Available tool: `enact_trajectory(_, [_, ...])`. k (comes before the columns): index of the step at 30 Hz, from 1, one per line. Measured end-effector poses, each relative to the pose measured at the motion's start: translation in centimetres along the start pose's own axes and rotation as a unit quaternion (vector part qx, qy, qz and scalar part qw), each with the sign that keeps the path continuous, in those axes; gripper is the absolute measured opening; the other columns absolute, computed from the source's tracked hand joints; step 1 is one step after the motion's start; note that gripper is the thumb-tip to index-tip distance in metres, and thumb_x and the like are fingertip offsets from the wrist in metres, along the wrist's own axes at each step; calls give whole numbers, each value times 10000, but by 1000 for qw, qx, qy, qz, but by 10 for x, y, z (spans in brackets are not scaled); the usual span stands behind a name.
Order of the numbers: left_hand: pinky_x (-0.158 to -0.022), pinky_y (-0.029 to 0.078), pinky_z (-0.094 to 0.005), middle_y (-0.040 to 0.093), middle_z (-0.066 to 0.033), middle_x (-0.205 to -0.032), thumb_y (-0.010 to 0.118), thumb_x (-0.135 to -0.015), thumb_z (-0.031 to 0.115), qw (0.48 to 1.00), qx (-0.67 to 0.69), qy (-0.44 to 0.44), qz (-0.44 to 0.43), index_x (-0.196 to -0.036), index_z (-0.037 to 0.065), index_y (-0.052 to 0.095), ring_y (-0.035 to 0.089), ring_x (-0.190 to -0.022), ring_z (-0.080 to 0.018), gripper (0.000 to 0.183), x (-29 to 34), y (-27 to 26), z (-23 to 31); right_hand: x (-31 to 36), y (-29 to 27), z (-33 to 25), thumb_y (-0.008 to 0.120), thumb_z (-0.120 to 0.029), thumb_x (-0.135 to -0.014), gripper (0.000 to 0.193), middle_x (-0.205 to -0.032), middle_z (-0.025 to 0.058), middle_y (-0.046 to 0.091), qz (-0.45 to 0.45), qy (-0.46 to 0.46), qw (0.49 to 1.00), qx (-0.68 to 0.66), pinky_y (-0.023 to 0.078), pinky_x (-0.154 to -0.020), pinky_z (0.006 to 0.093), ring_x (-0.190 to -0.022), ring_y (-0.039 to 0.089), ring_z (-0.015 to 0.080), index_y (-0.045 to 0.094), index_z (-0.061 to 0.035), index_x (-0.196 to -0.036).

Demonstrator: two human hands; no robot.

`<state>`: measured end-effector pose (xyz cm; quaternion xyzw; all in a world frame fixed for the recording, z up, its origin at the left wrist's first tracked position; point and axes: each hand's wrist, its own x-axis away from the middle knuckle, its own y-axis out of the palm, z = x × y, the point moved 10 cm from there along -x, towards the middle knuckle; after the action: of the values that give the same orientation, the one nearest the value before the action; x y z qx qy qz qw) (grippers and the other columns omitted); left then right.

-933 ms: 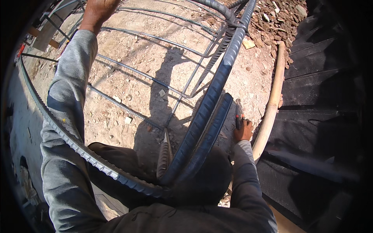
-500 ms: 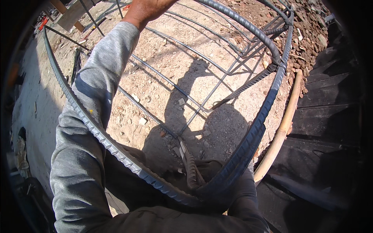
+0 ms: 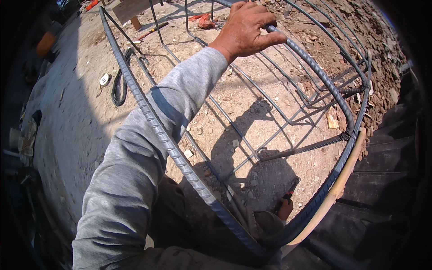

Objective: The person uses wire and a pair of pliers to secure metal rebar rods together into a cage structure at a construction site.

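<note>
A cage of ribbed steel rebar (image 3: 167, 139) surrounds my arms, with bent hoops linked to straight bars. My left hand (image 3: 247, 28) is closed around the far hoop's top bar (image 3: 310, 56), its thumb pressed along the near side. The grey left sleeve passes through the nearer hoop. Low on the right, inside the cage, my right hand (image 3: 284, 209) shows only in part. It is closed on a black-and-red hand tool (image 3: 289, 194) pointing up and away; the exact kind is unclear. Bars and shadow hide the rest of that hand.
Along the right lies a bamboo pole (image 3: 321, 211) beside black ridged sheets (image 3: 382, 180). Brown rubble (image 3: 378, 85) is heaped at the far right. To the left are a looped black strap (image 3: 118, 90) and a small white object (image 3: 104, 80). A red-orange rag (image 3: 204, 21) lies farther off.
The view has shifted, so the cage sits lower and farther right. My left hand, cut off before, now shows whole on the bar. My right hand and its tool have come into sight.
</note>
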<state>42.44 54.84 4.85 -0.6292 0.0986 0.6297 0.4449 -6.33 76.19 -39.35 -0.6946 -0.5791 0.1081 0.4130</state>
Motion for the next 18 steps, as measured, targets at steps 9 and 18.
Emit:
enact_trajectory(9, [-753, 435, -392, 570, -179, -835, 550, -819, 264, 997, 20, -69, -26, -855, -6, 598, 551, -808, -337, 277, 13, 32, -10, 47, 59, -29, 661, -98, -734, 279, -865, 91, 660, -169, 93, 942, -275, 489, -712, 311, -771, 615, 173, 628, 4, -992])
enact_trajectory(18, [-889, 444, -308, 648, -114, -1084, 525, -932, 319, 995, -20, -27, -89, -1060, 34, 630, 608, -999, -246, 330, 1, 22, -57, 38, 92, -34, 640, -151, -716, 188, -755, 92, 637, -250, -38, 955, -155, 479, -682, 364, -714, 603, 215, 629, -17, -848])
